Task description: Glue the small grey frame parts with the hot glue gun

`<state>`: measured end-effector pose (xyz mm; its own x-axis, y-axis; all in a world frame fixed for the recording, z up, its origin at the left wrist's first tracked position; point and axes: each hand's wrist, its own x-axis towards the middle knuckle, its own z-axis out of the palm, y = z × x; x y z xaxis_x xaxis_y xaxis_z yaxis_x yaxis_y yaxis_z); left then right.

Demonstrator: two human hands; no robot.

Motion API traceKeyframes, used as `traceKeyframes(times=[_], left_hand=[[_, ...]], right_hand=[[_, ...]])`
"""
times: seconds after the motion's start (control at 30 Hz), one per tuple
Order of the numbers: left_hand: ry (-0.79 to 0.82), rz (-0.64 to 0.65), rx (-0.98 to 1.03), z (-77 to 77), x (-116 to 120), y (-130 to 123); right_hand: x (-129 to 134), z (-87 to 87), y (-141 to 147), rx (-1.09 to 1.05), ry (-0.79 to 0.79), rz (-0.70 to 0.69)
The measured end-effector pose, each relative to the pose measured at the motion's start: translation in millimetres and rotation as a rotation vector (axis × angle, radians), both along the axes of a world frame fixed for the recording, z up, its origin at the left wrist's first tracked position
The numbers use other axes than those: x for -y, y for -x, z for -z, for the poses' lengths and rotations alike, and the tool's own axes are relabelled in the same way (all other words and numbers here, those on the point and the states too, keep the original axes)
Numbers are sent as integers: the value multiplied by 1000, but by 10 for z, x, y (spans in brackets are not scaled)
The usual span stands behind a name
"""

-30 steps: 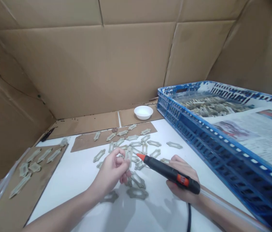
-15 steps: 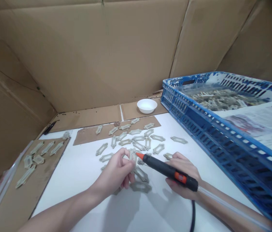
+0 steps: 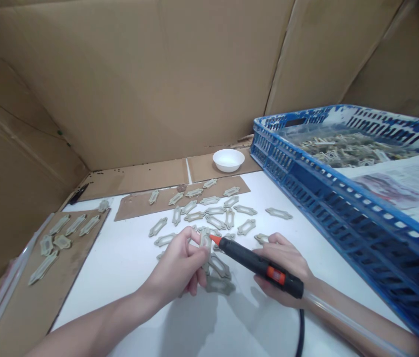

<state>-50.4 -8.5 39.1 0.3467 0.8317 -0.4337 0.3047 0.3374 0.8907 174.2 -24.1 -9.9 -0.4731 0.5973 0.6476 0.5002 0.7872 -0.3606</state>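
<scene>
Between the thumb and fingers of my left hand (image 3: 181, 260) is a small pale frame-shaped piece (image 3: 205, 240), held upright above the white surface. My right hand (image 3: 283, 265) is wrapped round a black glue gun (image 3: 248, 258) with an orange tip and an orange patch. The tip (image 3: 214, 239) points left, at or close to the held piece; whether they touch I cannot tell. Several similar pale pieces (image 3: 246, 227) lie spread beyond and under my hands. A clear stick runs out of the gun's rear, and a black cable hangs below it.
A blue crate (image 3: 291, 183) with more pieces and newspaper (image 3: 398, 186) stands on the right. At the back is a white bowl (image 3: 228, 160) on cardboard. The left cardboard sheet (image 3: 64, 263) carries several pieces. Cardboard walls (image 3: 138, 84) rise behind and at left.
The camera view has shifted slightly. Both hands keep nearly the same pose, with the orange tip still beside the held piece.
</scene>
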Motion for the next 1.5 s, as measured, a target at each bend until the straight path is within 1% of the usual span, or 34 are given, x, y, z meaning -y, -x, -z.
traceKeyframes(times=[0.23,0.7,0.87,1.13,1.33,1.5], left_hand=[[11,-13,-21,21,-5,8],[-11,17,-12,23,1,17],[-25,9,-28,19,0,10],[-39,6,-77,-27,14,-12],[-46,7,-80,-22,7,-16],[-46,-1,-68,-7,-6,-27]], right_hand=[[9,-11,1,-9,-12,-10],[9,2,14,22,-21,12],[33,6,-3,97,8,38],[61,-22,17,147,-89,43],[72,-37,42,168,-109,43],[63,-25,37,163,-93,59]])
